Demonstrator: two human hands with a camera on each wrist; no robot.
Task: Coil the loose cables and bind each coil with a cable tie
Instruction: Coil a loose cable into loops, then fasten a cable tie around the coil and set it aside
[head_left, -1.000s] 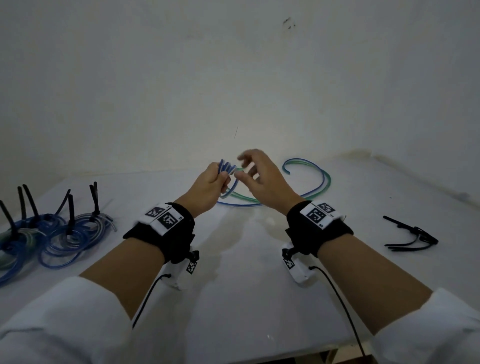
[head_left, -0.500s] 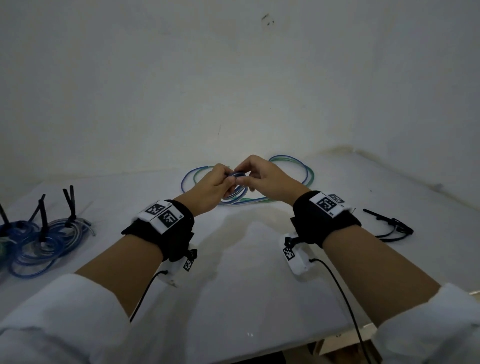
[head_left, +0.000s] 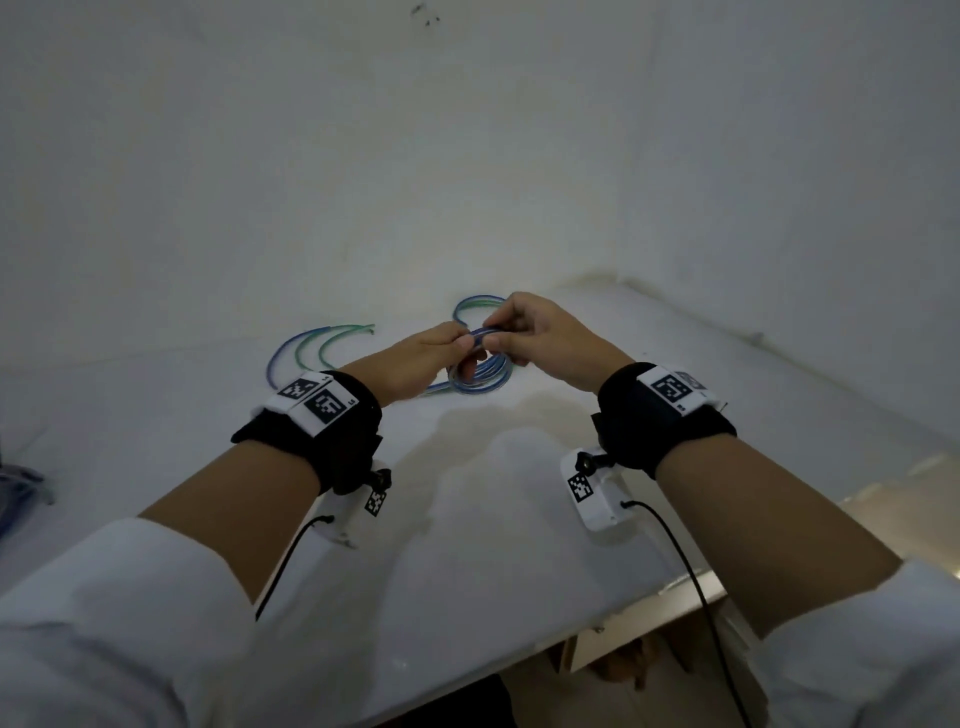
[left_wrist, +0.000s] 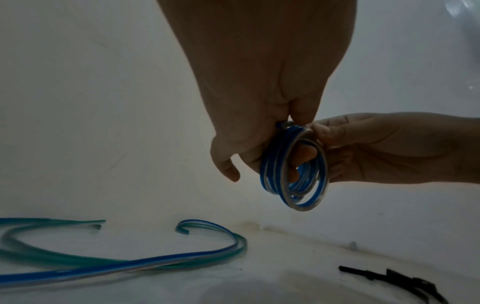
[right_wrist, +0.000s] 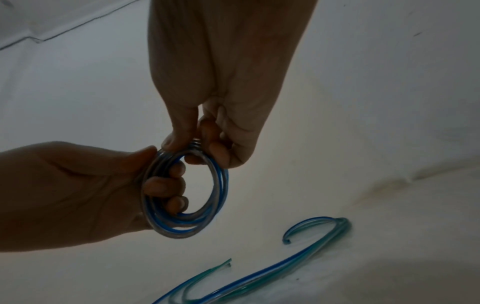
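A small coil of blue-and-clear cable (head_left: 480, 376) (left_wrist: 301, 206) (right_wrist: 179, 233) hangs upright above the white table (head_left: 467, 519), held between both hands. My left hand (head_left: 462, 345) (left_wrist: 293, 125) pinches the coil's top with thumb and forefinger, and other fingers reach through the ring. My right hand (head_left: 493, 338) (right_wrist: 192, 144) pinches the top of the coil right beside it. In the right wrist view the left hand's fingers (right_wrist: 166, 185) curl inside the loop. Loose blue and green cables (head_left: 311, 348) (left_wrist: 130, 263) (right_wrist: 311, 246) lie on the table beyond the hands.
Black cable ties (left_wrist: 402, 279) lie on the table to the right in the left wrist view. Bound blue coils (head_left: 15, 483) show at the far left edge. White walls close the table behind and at right; its front edge (head_left: 675, 587) is near my right forearm.
The cable's trailing length has been wound into a tight small coil. My right hand went from open fingers to pinching the coil's top. The head view has swung right.
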